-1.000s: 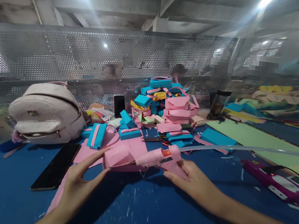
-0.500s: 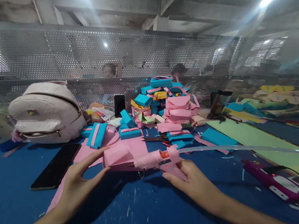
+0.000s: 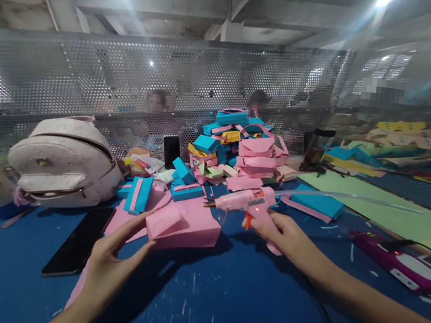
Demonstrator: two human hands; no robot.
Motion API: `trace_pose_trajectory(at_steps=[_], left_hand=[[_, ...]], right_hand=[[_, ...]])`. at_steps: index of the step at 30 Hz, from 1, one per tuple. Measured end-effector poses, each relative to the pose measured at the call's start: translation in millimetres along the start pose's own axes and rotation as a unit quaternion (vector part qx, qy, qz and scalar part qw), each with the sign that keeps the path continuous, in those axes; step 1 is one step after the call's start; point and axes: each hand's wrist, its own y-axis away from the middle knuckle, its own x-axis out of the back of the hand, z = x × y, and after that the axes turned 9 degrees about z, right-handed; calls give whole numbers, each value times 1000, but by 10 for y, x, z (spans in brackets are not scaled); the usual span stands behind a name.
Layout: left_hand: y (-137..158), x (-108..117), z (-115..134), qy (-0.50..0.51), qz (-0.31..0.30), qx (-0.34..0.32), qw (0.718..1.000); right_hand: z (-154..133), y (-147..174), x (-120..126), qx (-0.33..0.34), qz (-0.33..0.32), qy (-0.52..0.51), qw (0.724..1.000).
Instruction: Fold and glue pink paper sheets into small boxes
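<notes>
Pink paper forms the box (image 3: pixel 194 233) over the blue table (image 3: pixel 254 315). The left hand (image 3: pixel 113 256) clamps thumb and fingers on one end, presumably to steady it while leaving the other accessible. The right hand's (image 3: pixel 283 235) fingers close around the glue gun (image 3: pixel 247 203) handle, nozzle near the box (contact, I cannot tell).

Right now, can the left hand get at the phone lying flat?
Likely not without letting go: the left hand holds the pink box, though the flat phone lies uncovered close by.
</notes>
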Motion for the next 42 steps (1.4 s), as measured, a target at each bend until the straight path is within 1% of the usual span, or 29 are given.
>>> trace_pose_trajectory(at_steps=[3,5,7,10,11,14,16,19,24,32,37,42], left_hand=[[11,11,-20,14,-11,-8,1000],[23,26,-33,24,-20,-17,999],[37,38,-42,31,-27,-27,999],[54,44,-47,23,-43,-43,998],[58,44,-47,16,-48,-50,997],[64,39,-50,-7,-54,-66,996],[64,36,-54,-19,-52,-72,996],[60,35,-61,-26,-47,-72,996],[45,38,-64,-38,-54,-77,995],[38,15,-43,-38,-48,-67,996],[53,20,-51,-44,-46,-56,996],[55,18,-49,-26,-55,-39,997]], right_hand=[[89,-131,61,15,34,28,999],[191,-221,85,19,36,58,997],[309,-301,98,24,25,89,995],[454,-379,107,55,20,125,991],[480,-393,109,70,14,125,990],[505,-400,115,118,-33,111,986],[511,-390,120,137,-45,119,982],[558,-375,131,131,-30,168,977],[648,-353,160,110,-25,251,961],[679,-269,246,82,-12,317,945],[724,-241,281,93,-10,328,940],[700,-237,305,128,-24,353,927]])
